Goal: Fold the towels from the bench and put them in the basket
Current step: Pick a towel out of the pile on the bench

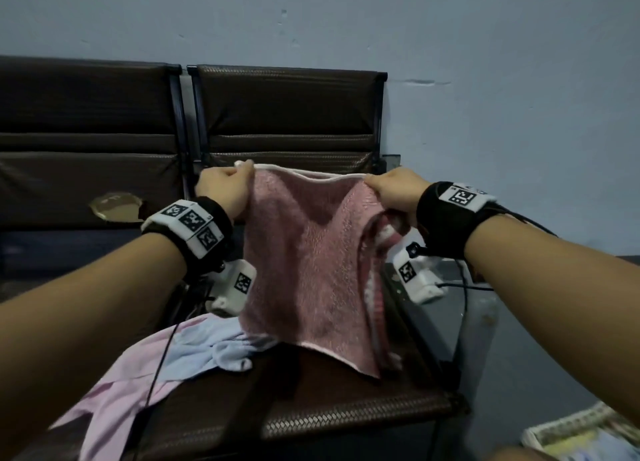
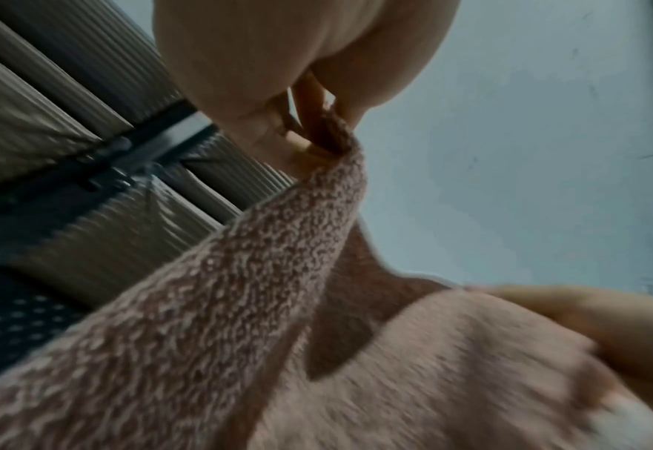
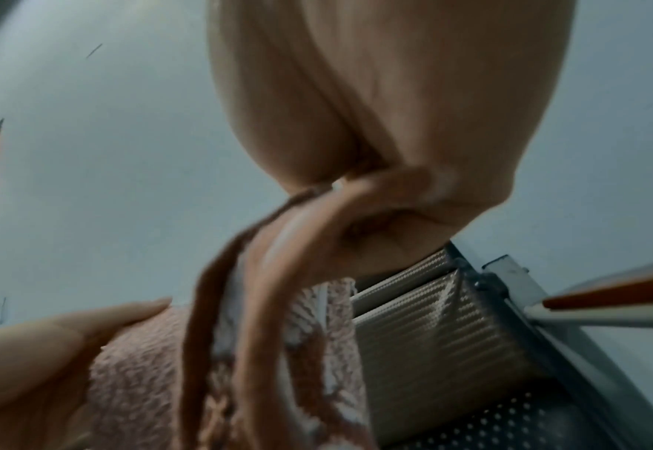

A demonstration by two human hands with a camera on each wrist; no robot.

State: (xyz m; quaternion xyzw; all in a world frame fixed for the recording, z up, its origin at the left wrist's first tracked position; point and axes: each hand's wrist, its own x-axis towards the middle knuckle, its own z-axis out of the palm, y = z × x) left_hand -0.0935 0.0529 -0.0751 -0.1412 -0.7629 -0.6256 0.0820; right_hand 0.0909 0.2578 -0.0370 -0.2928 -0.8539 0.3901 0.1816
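A pink terry towel point(image 1: 308, 263) hangs in the air above the brown bench seat point(image 1: 346, 408), its lower edge touching the seat. My left hand point(image 1: 227, 185) pinches its top left corner and my right hand point(image 1: 391, 188) pinches the top right corner, where the cloth is doubled over. The left wrist view shows my left hand point(image 2: 309, 121) gripping the towel point(image 2: 209, 319) edge. In the right wrist view my right hand point(image 3: 374, 188) grips the towel point(image 3: 240, 335) in bunched folds. A pale blue towel point(image 1: 207, 349) and a light pink cloth point(image 1: 117, 401) lie on the seat at the left.
The bench backrest point(image 1: 287, 114) stands against a blue wall point(image 1: 502, 96). A second seat point(image 1: 86, 131) at the left has a torn patch point(image 1: 116, 206). A pale woven basket point(image 1: 571, 433) sits on the floor at the lower right. Cables run from both wrists.
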